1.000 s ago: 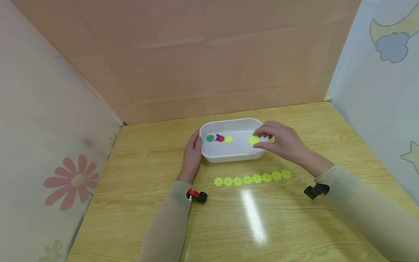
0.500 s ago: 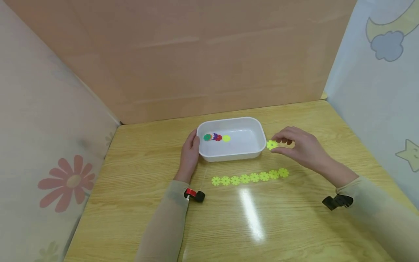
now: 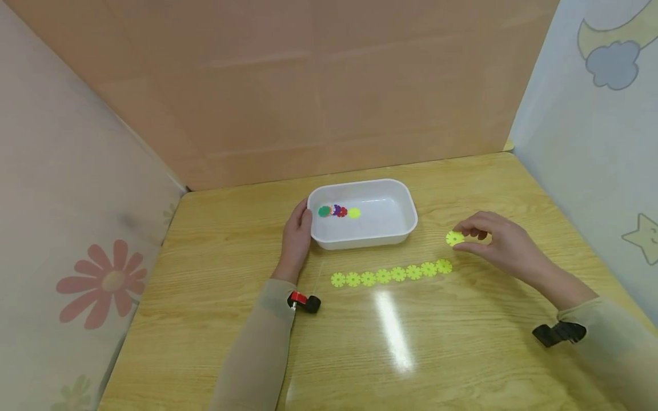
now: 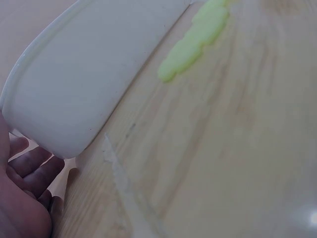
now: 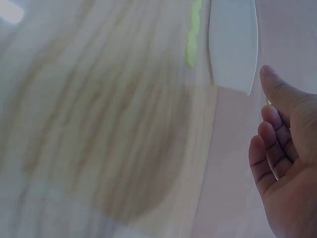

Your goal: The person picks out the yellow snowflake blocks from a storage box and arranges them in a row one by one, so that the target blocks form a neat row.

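My right hand (image 3: 504,240) pinches a yellow snowflake disc (image 3: 454,238) between thumb and fingertips, held to the right of the white plastic tray (image 3: 367,242). In the right wrist view most of this disc is hidden behind the fingers. With its fingers curled at the rim, my left hand (image 3: 296,240) grips the tray's left end; the left wrist view shows those fingers (image 4: 37,171) around the corner. In front of the tray lies a row of several yellow snowflake discs (image 3: 382,276), joined edge to edge, its right end just below the held disc.
Inside the tray, a green disc (image 3: 324,211), a red disc (image 3: 342,212) and a loose yellow disc (image 3: 354,213) lie toward the left, with purple and white ones between. A brown panel (image 3: 308,85) stands behind the wooden table (image 3: 231,228); patterned walls flank both sides.
My right hand has lifted the yellow snowflake disc out of the tray and carried it right and toward me. The left hand keeps its hold on the tray; the row lies as before.
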Demonstrator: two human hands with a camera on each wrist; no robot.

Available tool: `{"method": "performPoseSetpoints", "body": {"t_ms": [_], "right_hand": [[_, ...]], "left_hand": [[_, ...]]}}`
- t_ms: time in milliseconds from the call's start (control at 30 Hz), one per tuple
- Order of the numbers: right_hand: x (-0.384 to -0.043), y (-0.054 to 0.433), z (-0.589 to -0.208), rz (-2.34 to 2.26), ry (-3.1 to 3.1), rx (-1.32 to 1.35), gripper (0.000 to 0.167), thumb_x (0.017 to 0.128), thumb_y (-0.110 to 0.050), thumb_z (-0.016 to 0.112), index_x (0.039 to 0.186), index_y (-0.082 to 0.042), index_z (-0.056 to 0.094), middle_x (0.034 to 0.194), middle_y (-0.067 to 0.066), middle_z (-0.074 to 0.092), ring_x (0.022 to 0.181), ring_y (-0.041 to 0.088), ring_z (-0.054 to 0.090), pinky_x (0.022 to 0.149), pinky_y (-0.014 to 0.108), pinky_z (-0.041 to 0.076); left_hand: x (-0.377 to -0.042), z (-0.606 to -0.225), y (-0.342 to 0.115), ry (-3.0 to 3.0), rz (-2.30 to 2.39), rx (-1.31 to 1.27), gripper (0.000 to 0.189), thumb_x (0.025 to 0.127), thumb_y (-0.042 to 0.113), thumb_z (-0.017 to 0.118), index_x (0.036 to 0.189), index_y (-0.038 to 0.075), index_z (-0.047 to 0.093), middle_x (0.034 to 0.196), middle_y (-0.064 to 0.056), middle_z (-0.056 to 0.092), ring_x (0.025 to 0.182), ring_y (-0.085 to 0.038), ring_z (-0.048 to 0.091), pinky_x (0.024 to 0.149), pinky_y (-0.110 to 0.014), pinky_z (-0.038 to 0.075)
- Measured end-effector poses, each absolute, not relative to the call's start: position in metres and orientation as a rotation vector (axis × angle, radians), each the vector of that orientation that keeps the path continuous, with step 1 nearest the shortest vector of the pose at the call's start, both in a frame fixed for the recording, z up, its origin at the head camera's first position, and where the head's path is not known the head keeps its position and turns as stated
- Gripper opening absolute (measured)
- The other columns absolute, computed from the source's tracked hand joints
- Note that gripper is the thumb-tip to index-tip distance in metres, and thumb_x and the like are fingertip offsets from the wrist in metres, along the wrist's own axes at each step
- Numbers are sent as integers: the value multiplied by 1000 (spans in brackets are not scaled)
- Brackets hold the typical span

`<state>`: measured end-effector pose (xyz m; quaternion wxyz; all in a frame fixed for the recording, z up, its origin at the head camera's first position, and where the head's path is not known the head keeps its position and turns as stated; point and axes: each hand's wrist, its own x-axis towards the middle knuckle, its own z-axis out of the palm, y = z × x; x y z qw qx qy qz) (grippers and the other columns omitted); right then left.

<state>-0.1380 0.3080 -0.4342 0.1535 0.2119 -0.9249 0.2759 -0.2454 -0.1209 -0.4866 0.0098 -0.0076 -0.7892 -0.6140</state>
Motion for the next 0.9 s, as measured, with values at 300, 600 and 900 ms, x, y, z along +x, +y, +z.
{"method": "performPoseSetpoints", "body": {"t_ms": [300, 600, 900], "right_hand": [[-127, 324, -454, 822, -2700, 571, 37, 81, -4, 98, 112, -15, 83, 100, -10, 70, 88, 12, 61, 78, 17, 49], [-125, 334, -470, 874, -2784, 550, 34, 85, -7, 96, 115, -17, 83, 107, -10, 71, 91, 10, 62, 80, 15, 48], [-125, 338, -476, 944, -2843, 604, 33, 88, -8, 93, 117, -18, 82, 106, -11, 69, 89, 8, 61, 75, 17, 49]], "left_hand": [[-246, -485, -121, -2464, -1913, -14, 52, 118, 49, 42, 167, 32, 51, 167, 13, 50, 159, -15, 39, 130, -45, 35], [-245, -484, -120, -2460, -1920, -18, 51, 118, 48, 43, 166, 32, 52, 166, 11, 52, 158, -15, 41, 130, -45, 36], [-246, -485, -120, -2467, -1908, -12, 50, 118, 47, 43, 166, 33, 52, 164, 14, 53, 156, -12, 43, 129, -43, 37]]}}
